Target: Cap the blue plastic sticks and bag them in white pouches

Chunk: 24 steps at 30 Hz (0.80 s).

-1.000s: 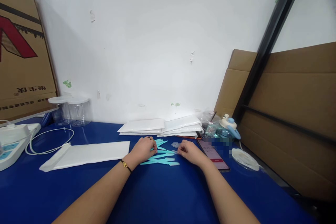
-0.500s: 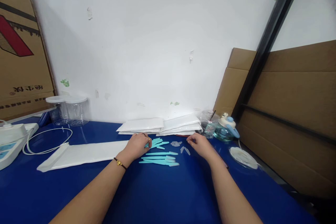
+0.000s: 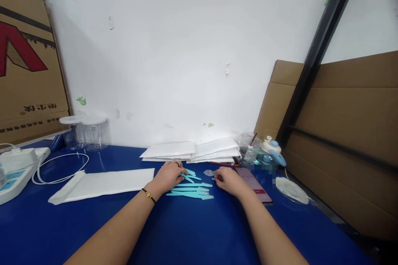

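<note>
Several turquoise razor-like sticks (image 3: 194, 193) lie side by side on the blue table, their wider ends to the right. Behind them is a looser pile of the same sticks (image 3: 192, 177). My left hand (image 3: 171, 175) rests on the left part of that pile with bent fingers, and what its fingertips hold is hidden. My right hand (image 3: 226, 179) is closed over the spot of the small clear pieces (image 3: 208, 172), its fingertips pressed together; anything between them is too small to name. Some clear pieces show left of it.
White padded envelopes (image 3: 214, 148) are stacked by the wall, and one long envelope (image 3: 108, 184) lies at the left. A phone (image 3: 255, 186) is beside my right forearm. Jars (image 3: 95, 134), a power strip (image 3: 26, 172) and a blue-lidded bottle (image 3: 269, 153) stand farther out.
My right hand has moved left and nearer, over the clear pieces, and the phone beside it has come into sight. My left hand stays at the pile. The view has shifted slightly.
</note>
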Tool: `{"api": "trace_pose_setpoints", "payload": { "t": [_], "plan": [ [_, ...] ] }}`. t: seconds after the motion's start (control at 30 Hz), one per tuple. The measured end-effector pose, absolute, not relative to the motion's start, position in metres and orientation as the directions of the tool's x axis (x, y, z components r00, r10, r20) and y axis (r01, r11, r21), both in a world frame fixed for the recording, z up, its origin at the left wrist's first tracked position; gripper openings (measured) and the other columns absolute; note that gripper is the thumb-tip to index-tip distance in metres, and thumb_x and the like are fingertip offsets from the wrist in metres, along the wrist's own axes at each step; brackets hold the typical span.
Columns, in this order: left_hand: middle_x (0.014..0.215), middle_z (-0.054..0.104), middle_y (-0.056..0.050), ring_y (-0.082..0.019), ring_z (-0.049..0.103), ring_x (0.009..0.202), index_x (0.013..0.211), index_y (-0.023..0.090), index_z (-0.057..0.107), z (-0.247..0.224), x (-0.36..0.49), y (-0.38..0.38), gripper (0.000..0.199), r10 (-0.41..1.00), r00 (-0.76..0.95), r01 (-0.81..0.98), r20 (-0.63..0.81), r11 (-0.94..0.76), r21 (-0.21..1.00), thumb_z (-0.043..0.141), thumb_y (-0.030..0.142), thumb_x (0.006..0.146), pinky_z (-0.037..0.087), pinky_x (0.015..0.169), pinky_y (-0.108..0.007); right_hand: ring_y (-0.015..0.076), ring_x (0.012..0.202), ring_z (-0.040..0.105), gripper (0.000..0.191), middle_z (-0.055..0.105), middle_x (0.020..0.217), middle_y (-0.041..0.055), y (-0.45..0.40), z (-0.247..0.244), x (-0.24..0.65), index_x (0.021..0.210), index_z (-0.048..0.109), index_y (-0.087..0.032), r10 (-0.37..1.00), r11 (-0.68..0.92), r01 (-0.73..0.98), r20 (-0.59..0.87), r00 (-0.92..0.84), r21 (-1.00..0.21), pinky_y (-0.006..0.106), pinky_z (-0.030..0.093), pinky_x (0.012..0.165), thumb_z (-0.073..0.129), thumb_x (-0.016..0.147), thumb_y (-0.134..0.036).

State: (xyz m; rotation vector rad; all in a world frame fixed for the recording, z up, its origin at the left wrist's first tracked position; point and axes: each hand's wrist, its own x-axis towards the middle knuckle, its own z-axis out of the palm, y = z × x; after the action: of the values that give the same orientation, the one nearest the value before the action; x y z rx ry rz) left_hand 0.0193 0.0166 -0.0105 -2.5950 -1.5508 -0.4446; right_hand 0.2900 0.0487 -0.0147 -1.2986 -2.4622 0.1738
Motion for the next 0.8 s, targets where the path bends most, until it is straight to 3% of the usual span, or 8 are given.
{"api": "trace_pose_setpoints", "payload": {
  "t": [0.13, 0.3, 0.4, 0.6, 0.8],
  "plan": [
    [0.095, 0.062, -0.002, -0.020, 0.055, 0.095, 0.091, 0.025, 0.065, -0.013, 0.019, 0.019, 0.015, 0.887, 0.371, 0.893, 0.275, -0.422, 0.154, 0.054, 0.030, 0.082, 0.038, 0.080, -0.030, 0.0147, 0.073, 0.054, 0.014, 0.061, 0.077, 0.0039, 0.048, -0.017, 0.286, 0.071, 0.061, -0.016, 0.820, 0.565, 0.782, 0.284, -0.497, -0.263, 0.022, 0.037, 0.066, 0.053, 0.067, -0.005],
    [0.090, 0.063, -0.001, -0.018, 0.056, 0.093, 0.083, 0.023, 0.064, -0.013, 0.018, 0.021, 0.009, 0.910, 0.327, 0.894, 0.256, -0.386, 0.229, 0.056, 0.027, 0.080, 0.038, 0.079, -0.028, 0.0115, 0.062, 0.051, 0.011, 0.060, 0.072, 0.0003, 0.045, -0.014, 0.285, 0.082, 0.061, -0.017, 0.833, 0.545, 0.598, 0.302, -0.463, -0.587, 0.020, 0.038, 0.057, 0.051, 0.081, -0.020],
    [0.086, 0.064, 0.000, -0.017, 0.057, 0.088, 0.081, 0.023, 0.062, -0.010, 0.019, 0.021, 0.009, 0.905, 0.330, 0.875, 0.270, -0.400, 0.273, 0.054, 0.026, 0.081, 0.039, 0.076, -0.026, 0.0105, 0.057, 0.048, 0.018, 0.058, 0.066, -0.0011, 0.042, -0.013, 0.281, 0.081, 0.063, -0.017, 0.830, 0.522, 0.485, 0.286, -0.479, -0.701, 0.020, 0.037, 0.053, 0.055, 0.081, -0.033],
    [0.083, 0.065, 0.002, -0.014, 0.058, 0.080, 0.080, 0.022, 0.060, -0.006, 0.024, 0.018, 0.010, 0.895, 0.327, 0.806, 0.304, -0.432, 0.405, 0.053, 0.029, 0.081, 0.039, 0.071, -0.023, 0.0106, 0.056, 0.049, 0.025, 0.057, 0.062, -0.0008, 0.039, -0.014, 0.275, 0.079, 0.065, -0.015, 0.840, 0.461, 0.447, 0.216, -0.497, -0.766, 0.020, 0.038, 0.052, 0.060, 0.077, -0.040],
    [0.083, 0.065, 0.002, -0.013, 0.058, 0.079, 0.081, 0.022, 0.061, -0.004, 0.027, 0.015, 0.013, 0.899, 0.338, 0.799, 0.278, -0.430, 0.420, 0.053, 0.032, 0.081, 0.040, 0.070, -0.022, 0.0103, 0.055, 0.048, 0.022, 0.058, 0.061, -0.0016, 0.036, -0.012, 0.273, 0.079, 0.067, -0.016, 0.826, 0.474, 0.415, 0.229, -0.515, -0.777, 0.020, 0.035, 0.052, 0.061, 0.076, -0.037]
  ]
}}
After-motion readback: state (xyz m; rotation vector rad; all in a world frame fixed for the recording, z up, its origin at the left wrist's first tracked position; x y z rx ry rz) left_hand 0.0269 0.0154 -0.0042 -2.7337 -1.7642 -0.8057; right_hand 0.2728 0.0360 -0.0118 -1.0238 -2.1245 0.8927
